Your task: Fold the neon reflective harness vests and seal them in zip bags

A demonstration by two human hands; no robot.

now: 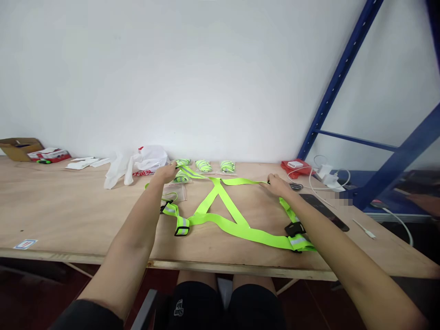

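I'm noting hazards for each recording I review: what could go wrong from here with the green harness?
Tangling: the harness has loose, bent straps beside the left hand's forearm, so they might twist or snag.

Knocking: that hand holds a strap right by the bagged packets, and a sweep could push them.

Catching: the buckle under the right hand's side lies near the phone and might drag against it.

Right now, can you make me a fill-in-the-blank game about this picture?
1. The left hand and the ____ hand both hold the strap harness.
2. The tall rack is painted ____.
3. The cardboard box sits at the picture's far ____ side.
4. The wall behind the table is ____.

Missing words: right; blue; left; white.
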